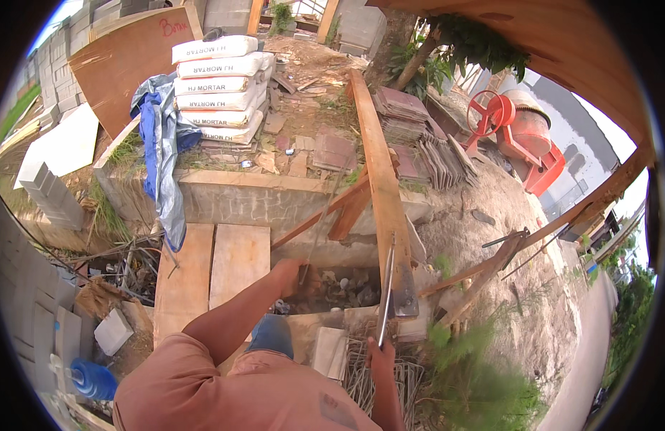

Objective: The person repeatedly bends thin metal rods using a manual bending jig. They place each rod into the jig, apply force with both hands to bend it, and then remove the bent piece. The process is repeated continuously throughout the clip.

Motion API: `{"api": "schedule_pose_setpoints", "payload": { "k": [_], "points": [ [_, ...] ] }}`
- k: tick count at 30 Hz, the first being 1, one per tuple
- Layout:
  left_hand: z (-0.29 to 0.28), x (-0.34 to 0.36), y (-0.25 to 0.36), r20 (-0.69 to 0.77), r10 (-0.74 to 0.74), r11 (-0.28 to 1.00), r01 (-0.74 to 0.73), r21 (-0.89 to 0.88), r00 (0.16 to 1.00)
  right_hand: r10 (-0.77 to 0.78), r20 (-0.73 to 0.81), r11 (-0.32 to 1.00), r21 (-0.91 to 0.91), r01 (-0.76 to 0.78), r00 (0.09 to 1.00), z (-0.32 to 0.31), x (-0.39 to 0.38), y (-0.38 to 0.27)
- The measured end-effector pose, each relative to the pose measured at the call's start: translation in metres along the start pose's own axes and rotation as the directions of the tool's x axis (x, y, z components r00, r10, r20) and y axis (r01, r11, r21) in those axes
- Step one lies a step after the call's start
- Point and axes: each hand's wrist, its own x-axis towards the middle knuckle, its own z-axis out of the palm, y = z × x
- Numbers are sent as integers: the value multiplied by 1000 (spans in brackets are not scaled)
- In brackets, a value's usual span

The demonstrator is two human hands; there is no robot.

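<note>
My right hand (pixel 380 355) is closed round the lower end of a long metal bar (pixel 385 305). The bar lies along the near end of a long wooden plank (pixel 375 172), over a dark plate (pixel 403 298) fixed there. To the left, my left hand (pixel 291 277) is closed, partly blurred, at the lower end of a thin rod (pixel 319 233) that slants up and away. Below that hand opens a rubble-filled trench (pixel 343 284). Several bent thin steel rods (pixel 408 377) lie in a pile beneath my right hand.
Two wooden boards (pixel 239 262) span the trench at left. Beyond a low concrete wall (pixel 239 205) stand stacked white bags (pixel 217 86), a blue-grey tarp (pixel 160 144) and piled tiles (pixel 411 122). An orange concrete mixer (pixel 526 133) is at far right; a blue water jug (pixel 94 378) lies lower left.
</note>
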Motion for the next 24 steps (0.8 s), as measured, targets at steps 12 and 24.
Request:
{"api": "schedule_pose_setpoints", "payload": {
  "k": [12, 24],
  "points": [
    [-102, 80, -144, -398, 600, 613, -78, 786, 694, 103, -8, 795, -600, -87, 995, -42, -159, 190],
    [-133, -17, -140, -232, 730, 466, -219, 857, 642, 475, -146, 742, -463, -484, 868, -89, -137, 222]
  ]
}}
